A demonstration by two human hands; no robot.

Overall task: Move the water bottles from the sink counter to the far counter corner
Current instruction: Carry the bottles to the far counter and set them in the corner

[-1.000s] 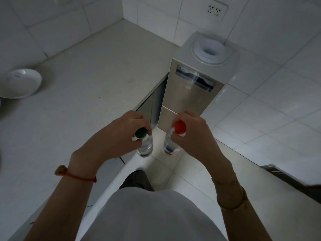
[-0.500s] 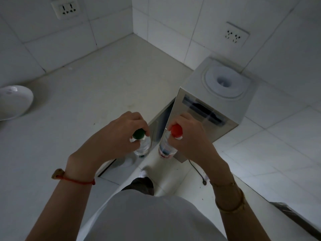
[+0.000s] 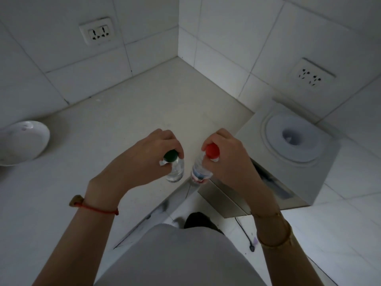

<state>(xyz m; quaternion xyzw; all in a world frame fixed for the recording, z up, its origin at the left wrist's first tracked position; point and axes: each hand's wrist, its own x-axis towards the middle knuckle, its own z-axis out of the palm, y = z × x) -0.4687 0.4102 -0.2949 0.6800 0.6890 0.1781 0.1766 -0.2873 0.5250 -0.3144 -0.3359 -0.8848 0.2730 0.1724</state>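
Note:
My left hand point(image 3: 142, 159) grips a clear water bottle with a green cap point(image 3: 174, 168) by its neck. My right hand point(image 3: 228, 157) holds a second clear bottle with a red cap point(image 3: 201, 172) the same way. Both bottles hang upright, side by side, above the front edge of the pale counter point(image 3: 144, 104). The green-capped one is over the counter, the red-capped one over its edge. The counter's far corner point(image 3: 179, 60) lies straight ahead where two tiled walls meet.
A white bowl point(image 3: 20, 141) sits on the counter at the left. A water dispenser without a jug point(image 3: 288, 145) stands to the right of the counter end. Wall sockets point(image 3: 99, 33) are above the counter and above the dispenser point(image 3: 311, 76). A cable lies on the floor.
Both hands with their bottles have moved forward from over the floor to the counter's edge. The view has tilted up, and the corner and sockets have come into sight.

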